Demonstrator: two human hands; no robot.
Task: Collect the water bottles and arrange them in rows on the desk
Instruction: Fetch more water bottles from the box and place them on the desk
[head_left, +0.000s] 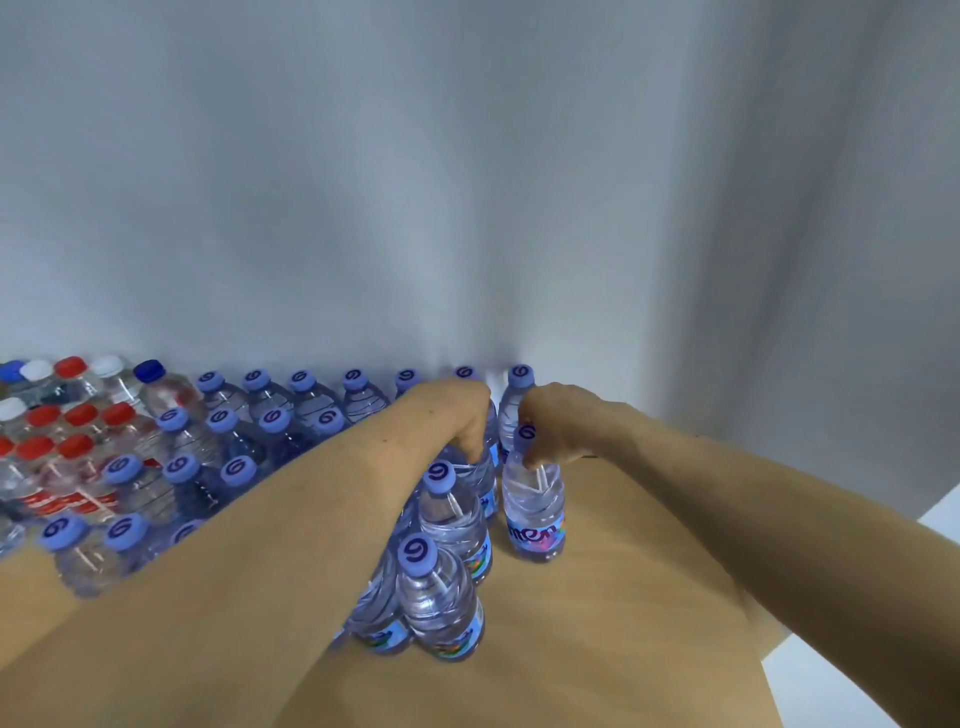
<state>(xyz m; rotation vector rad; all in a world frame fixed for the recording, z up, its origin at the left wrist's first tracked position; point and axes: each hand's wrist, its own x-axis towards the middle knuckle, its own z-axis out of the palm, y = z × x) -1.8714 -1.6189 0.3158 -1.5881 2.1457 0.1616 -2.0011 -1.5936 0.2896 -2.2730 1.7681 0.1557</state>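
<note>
At the right end of the rows, the right hand (558, 423) pinched the neck of a purple-capped bottle (533, 514) standing upright on the desk (623, 613), while the left hand (460, 415) curled over the top of a neighbouring bottle (485, 480). Both bottles were clear, ribbed and blue-labelled. Arranged rows (274, 418) stretched leftward to the red-capped bottles (78, 447). Work was judged well advanced, with a new right-hand column barely started.

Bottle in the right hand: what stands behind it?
One upright purple-capped bottle at the back row's end; the right hand and held bottle cover its lower half.
</note>
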